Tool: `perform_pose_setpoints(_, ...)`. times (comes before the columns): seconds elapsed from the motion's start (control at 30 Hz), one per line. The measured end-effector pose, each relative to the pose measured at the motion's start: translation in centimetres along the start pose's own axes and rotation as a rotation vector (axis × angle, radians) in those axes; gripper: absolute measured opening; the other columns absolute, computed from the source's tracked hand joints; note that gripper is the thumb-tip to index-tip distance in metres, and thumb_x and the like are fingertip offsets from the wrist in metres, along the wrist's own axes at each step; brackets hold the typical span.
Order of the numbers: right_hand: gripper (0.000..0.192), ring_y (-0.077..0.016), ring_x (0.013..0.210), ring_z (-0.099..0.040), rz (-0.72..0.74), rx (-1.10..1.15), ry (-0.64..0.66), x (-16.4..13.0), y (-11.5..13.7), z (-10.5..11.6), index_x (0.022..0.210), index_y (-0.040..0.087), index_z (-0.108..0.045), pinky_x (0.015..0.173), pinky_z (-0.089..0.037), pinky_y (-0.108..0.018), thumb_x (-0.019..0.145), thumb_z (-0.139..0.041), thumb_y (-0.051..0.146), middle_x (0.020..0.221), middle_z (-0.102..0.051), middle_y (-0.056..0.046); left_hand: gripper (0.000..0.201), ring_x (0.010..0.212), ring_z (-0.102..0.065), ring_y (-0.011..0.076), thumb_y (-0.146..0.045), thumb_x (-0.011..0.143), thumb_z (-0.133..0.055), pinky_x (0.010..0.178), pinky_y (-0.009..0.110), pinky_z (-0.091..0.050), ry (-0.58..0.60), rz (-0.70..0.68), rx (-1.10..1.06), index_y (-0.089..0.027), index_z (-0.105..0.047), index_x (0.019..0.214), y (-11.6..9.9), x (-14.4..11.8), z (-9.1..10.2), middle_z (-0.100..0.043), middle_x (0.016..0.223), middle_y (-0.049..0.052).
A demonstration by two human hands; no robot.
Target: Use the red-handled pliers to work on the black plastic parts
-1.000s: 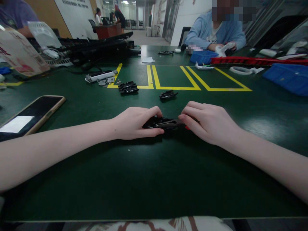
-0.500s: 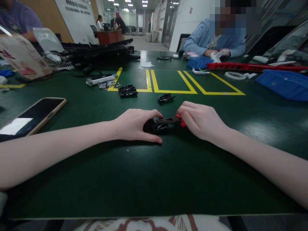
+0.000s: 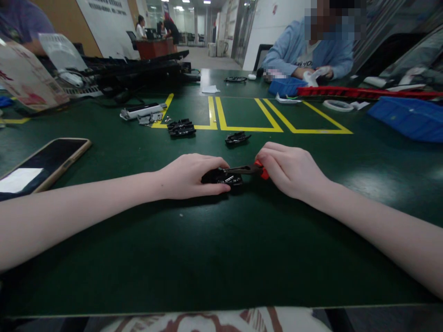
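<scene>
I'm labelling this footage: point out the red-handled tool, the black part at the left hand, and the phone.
Red-handled tool (image 3: 248, 169), head view: dark metal portion.
Black part (image 3: 234, 180), head view: exposed end.
Phone (image 3: 49, 158), head view: dark screen.

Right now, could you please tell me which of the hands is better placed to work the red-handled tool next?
Probably the right hand: it holds the red-handled tool by its handle, while the left hand is curled around the black part.
</scene>
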State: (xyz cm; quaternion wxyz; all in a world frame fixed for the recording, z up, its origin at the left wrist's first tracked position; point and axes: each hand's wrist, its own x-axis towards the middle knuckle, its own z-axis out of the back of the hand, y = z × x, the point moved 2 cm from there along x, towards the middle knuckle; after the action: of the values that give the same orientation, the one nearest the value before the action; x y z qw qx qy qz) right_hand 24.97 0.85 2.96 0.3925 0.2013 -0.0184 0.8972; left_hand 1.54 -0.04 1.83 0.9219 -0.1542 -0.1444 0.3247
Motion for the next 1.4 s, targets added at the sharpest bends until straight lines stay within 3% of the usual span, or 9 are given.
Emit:
perform_pose_setpoints(0.13, 0.047, -0.0156, 0.064, -0.054, 0.020, 0.032, -0.011, -0.2, 0.5, 0.2, 0.079, 0.018, -0.062, 0.057, -0.034, -0.029, 0.103, -0.028, 0.038, 0.080, -0.061, -0.006, 0.038, 0.088, -0.067, 0.0177, -0.044, 0.097, -0.052, 0.072, 0.025, -0.046, -0.022, -0.028, 0.020, -0.015, -0.061, 0.121, -0.6, -0.3, 0.0, -0.072, 0.108, 0.008)
perform_pose_setpoints(0.27, 0.044, -0.0156, 0.064, -0.055, 0.037, 0.070, 0.007, -0.4, 1.4, 0.6, 0.078, 0.019, -0.061, 0.057, -0.035, -0.029, 0.103, -0.029, 0.037, 0.080, -0.061, -0.006, 0.032, 0.073, -0.064, 0.0150, -0.041, 0.095, -0.052, 0.062, 0.023, -0.042, -0.037, -0.035, 0.042, -0.014, -0.062, 0.109, -1.0, -0.7, 0.1, -0.071, 0.091, 0.005)
perform_pose_setpoints(0.43, 0.045, -0.0162, 0.065, -0.056, 0.035, 0.087, 0.007, -0.6, 1.6, 0.7, 0.077, 0.020, -0.060, 0.057, -0.036, -0.030, 0.103, -0.028, 0.039, 0.078, -0.061, -0.006, 0.039, 0.059, -0.058, 0.0129, -0.055, 0.094, -0.053, 0.054, 0.021, -0.036, 0.010, -0.026, 0.060, -0.016, -0.059, 0.101, -1.0, -0.6, 0.0, -0.066, 0.077, 0.001)
perform_pose_setpoints(0.73, 0.046, -0.0163, 0.066, -0.056, 0.042, 0.075, -0.007, -0.9, 1.3, 0.7, 0.078, 0.020, -0.061, 0.057, -0.037, -0.031, 0.104, -0.028, 0.040, 0.080, -0.063, -0.007, 0.056, 0.057, -0.056, 0.0148, -0.073, 0.088, -0.052, 0.052, 0.022, -0.033, 0.054, -0.019, 0.175, -0.018, -0.052, 0.102, -1.3, -0.4, -0.4, -0.064, 0.073, 0.001)
perform_pose_setpoints(1.4, 0.049, -0.0179, 0.066, -0.056, 0.079, -0.035, -0.024, -0.9, 1.7, 1.1, 0.082, 0.018, -0.064, 0.058, -0.037, -0.033, 0.103, -0.026, 0.040, 0.081, -0.063, -0.008, 0.049, 0.057, -0.057, 0.0137, -0.065, 0.090, -0.056, 0.051, 0.021, -0.034, 0.042, -0.029, 0.149, -0.018, -0.050, 0.103, -1.3, -0.4, -0.4, -0.066, 0.076, 0.001)
